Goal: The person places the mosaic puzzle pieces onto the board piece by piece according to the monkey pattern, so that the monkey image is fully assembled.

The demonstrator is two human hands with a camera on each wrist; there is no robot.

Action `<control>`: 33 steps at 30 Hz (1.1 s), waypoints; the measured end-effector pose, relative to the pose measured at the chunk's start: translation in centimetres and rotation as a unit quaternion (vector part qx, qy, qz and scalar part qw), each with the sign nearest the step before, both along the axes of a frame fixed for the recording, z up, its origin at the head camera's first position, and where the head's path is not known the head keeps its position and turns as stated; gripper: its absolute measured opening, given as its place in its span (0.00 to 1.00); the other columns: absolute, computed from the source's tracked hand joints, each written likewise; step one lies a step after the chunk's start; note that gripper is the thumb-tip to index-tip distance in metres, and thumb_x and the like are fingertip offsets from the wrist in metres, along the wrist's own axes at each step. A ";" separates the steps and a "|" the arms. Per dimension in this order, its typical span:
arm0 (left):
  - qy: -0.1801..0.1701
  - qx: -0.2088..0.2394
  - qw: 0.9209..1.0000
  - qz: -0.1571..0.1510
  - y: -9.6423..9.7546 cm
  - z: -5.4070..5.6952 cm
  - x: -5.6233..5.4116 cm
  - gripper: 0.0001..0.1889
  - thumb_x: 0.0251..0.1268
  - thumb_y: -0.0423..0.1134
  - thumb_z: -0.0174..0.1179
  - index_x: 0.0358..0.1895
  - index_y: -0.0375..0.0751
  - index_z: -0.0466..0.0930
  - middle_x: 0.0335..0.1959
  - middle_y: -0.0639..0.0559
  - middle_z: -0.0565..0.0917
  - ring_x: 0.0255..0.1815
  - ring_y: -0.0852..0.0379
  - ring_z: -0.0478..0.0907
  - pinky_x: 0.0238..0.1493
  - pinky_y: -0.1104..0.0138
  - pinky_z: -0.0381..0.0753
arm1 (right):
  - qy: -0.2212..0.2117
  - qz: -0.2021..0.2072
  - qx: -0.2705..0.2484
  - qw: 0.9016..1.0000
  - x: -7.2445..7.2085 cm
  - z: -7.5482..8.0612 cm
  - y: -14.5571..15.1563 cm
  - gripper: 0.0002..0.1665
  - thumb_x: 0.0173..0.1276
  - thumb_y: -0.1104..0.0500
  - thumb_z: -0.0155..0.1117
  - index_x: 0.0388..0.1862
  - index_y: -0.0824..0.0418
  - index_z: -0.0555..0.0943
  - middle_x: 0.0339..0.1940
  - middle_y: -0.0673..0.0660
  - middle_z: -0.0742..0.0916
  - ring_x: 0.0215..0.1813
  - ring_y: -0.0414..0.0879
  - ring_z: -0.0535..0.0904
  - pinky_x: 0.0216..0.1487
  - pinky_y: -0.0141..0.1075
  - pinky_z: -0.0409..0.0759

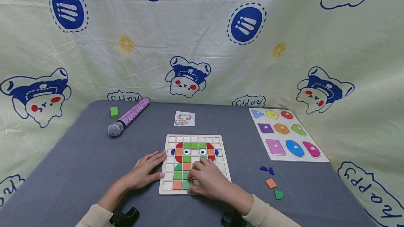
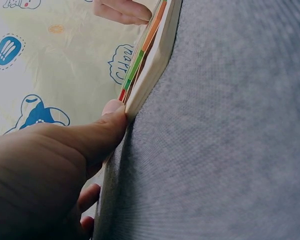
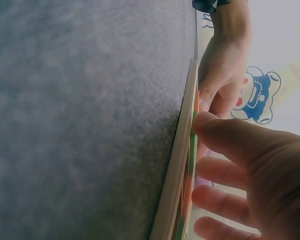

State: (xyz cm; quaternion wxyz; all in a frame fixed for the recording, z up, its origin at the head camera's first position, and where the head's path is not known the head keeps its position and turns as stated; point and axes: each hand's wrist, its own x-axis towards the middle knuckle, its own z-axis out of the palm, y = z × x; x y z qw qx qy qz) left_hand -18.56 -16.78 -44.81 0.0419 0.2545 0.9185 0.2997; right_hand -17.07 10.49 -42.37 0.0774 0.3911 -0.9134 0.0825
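Observation:
A square puzzle board [image 1: 168, 167] with a pale grid lies on the table, holding green, orange, red and blue pieces and two eye pieces. My left hand [image 1: 146, 171] is at its left side; in the left wrist view the thumb [image 2: 112, 117] touches the board's edge. Over the lower right part is my right hand [image 1: 209, 180], hiding some of the pieces there. The right wrist view shows its thumb [image 3: 215, 125] and spread fingers at the coloured pieces, with no piece visibly pinched.
Right of the board lie two small blue pieces [image 1: 271, 171], an orange square [image 1: 270, 183] and a rounded green piece [image 1: 279, 194]. Behind them is a knobbed shape board [image 1: 274, 153]. A picture card [image 1: 184, 124], purple microphone [image 1: 134, 113] and green block [image 1: 114, 112] are farther back.

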 end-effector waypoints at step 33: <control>-0.001 -0.001 1.000 -0.006 0.0 -0.1 -0.1 0.34 0.67 0.51 0.55 0.72 0.43 0.58 0.74 0.46 0.60 0.74 0.37 0.52 0.63 0.35 0.52 | -0.032 -0.190 -0.025 0.981 0.7 0.1 13.3 0.18 0.48 0.46 0.76 0.38 0.47 0.84 0.36 0.42 0.78 0.42 0.38 0.66 0.46 0.40 0.67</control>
